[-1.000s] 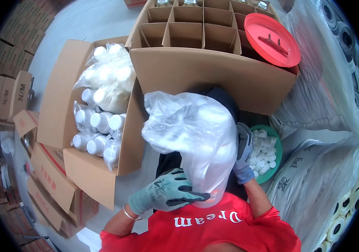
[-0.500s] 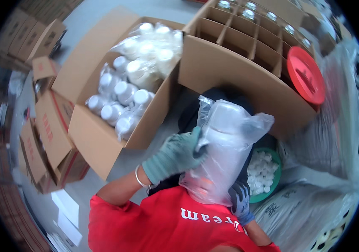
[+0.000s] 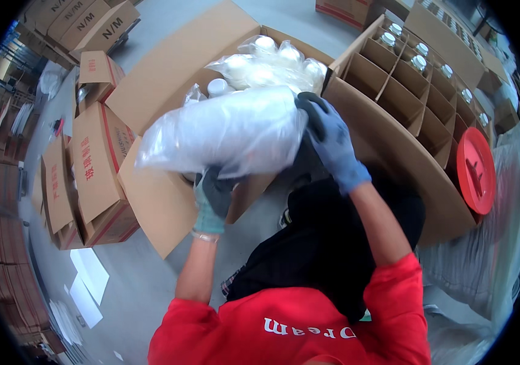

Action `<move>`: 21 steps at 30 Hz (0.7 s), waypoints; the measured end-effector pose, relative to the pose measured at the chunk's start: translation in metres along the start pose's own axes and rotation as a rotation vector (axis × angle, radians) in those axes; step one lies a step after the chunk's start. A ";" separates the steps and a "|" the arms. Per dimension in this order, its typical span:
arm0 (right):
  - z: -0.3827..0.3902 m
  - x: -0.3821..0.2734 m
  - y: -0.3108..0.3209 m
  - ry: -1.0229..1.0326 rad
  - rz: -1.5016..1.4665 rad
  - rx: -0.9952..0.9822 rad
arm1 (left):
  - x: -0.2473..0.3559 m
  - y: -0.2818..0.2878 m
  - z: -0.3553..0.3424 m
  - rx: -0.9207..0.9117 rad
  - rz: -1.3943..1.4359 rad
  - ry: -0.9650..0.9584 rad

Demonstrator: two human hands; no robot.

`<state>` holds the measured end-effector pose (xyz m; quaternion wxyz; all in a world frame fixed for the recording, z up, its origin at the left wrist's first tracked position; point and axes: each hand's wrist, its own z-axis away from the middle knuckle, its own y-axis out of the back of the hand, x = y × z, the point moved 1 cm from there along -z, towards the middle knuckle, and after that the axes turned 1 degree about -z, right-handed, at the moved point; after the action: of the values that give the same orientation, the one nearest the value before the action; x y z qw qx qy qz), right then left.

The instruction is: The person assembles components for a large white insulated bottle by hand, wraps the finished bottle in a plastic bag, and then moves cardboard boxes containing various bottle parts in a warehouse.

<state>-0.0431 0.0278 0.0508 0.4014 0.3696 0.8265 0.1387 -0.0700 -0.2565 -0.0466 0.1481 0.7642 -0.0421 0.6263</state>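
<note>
A clear plastic bag of white bottles [image 3: 223, 131] is held sideways in both my gloved hands, above the near side of an open cardboard carton [image 3: 235, 210]. My left hand [image 3: 212, 198] grips its underside, the fingers partly hidden beneath the plastic. At the bag's right end my right hand [image 3: 333, 137], in a blue-grey glove, is closed on it. Behind the bag, more bagged white bottles [image 3: 260, 73] lie inside the carton; the held bag hides part of them.
To the right, a divided carton [image 3: 388, 140] holds several capped glass jars [image 3: 418, 62], with a red plastic dish [image 3: 475, 170] on its near corner. Closed and part-open cartons [image 3: 98, 164] stand at left. White sheets [image 3: 89, 286] lie on the floor.
The bag has moved from my lap up and left to over the carton, turning from upright to sideways. My right hand has come up from beside my body to the bag's right end.
</note>
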 end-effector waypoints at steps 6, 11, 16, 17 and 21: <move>0.009 0.074 -0.065 -0.146 0.261 -0.471 | -0.076 -0.062 -0.058 0.526 0.172 0.268; -0.023 0.067 -0.072 -0.014 0.174 -0.206 | -0.113 -0.107 -0.087 0.116 0.044 0.498; -0.028 0.067 -0.147 0.266 0.297 -0.565 | -0.175 -0.083 -0.109 -0.309 0.384 0.487; -0.007 0.102 -0.152 0.143 0.403 -0.713 | -0.140 -0.093 -0.113 -0.506 -0.160 0.243; 0.018 0.124 -0.160 -0.138 0.588 -0.972 | -0.055 -0.014 -0.123 -0.407 -0.079 0.445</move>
<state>-0.1593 0.0059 -0.1138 0.5228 0.3650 0.5022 0.5841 -0.1942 -0.2154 -0.0816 0.3278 0.5638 -0.1035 0.7510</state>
